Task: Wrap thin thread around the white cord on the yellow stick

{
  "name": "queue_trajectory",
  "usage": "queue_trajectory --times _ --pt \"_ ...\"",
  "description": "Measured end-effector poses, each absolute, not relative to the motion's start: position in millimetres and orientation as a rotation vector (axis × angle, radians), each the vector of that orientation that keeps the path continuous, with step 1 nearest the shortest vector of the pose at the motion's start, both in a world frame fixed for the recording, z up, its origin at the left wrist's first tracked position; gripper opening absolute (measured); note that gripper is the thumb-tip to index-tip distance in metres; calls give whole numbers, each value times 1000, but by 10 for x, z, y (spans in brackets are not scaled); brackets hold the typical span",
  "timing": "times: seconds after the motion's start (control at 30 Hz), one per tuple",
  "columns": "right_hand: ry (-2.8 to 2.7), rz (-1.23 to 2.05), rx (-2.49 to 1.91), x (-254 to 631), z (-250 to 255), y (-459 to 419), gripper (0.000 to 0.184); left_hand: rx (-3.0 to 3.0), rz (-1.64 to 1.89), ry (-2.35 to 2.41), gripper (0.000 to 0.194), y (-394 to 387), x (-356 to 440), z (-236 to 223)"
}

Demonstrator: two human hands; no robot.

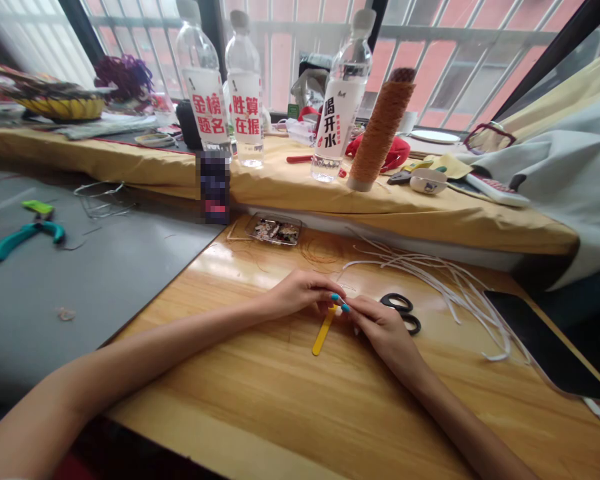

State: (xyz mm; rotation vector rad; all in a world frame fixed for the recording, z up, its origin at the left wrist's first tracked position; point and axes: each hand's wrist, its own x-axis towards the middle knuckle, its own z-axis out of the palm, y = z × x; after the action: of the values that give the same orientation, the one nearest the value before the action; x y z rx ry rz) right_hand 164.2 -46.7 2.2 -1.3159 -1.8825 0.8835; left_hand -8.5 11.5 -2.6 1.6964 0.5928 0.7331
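My left hand (307,292) and my right hand (377,321) meet above the wooden table, thumbs and fingertips pinched together. Between them runs a thin pale strand (342,300), too fine to tell whether it is cord or wire. Most of it is hidden by my fingers. Just below the fingertips lies a flat yellow stick (323,337), its upper end partly covered by my hands. A pair of scissors (397,302) rests beside my right hand, black handles showing and blades out of sight behind it.
White cords (445,273) spread across the table's right side near a dark phone (545,340). A clear box (275,230) of small pieces sits at the back. Teal pliers (25,233) lie on the grey surface. Bottles (245,100) and an orange thread spool (383,130) stand on the ledge.
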Motion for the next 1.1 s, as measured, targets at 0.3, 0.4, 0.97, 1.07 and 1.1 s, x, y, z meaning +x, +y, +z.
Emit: queue_trajectory --times 0.3,0.4,0.97,1.07,1.1 --pt "-1931 901 -1298 1630 49 -465 27 1784 784 649 16 84 -98 6" --pt "-1922 894 -1321 1625 57 -472 29 1833 792 611 17 92 -99 3" --pt "-1886 864 -1340 1645 47 -441 23 1468 627 601 27 171 -78 -18" --pt "-1861 857 -1370 1638 55 -441 25 1438 619 582 28 189 -85 -14" --pt "-1849 866 -1383 1635 58 -441 25 1443 629 578 27 192 -88 -11"
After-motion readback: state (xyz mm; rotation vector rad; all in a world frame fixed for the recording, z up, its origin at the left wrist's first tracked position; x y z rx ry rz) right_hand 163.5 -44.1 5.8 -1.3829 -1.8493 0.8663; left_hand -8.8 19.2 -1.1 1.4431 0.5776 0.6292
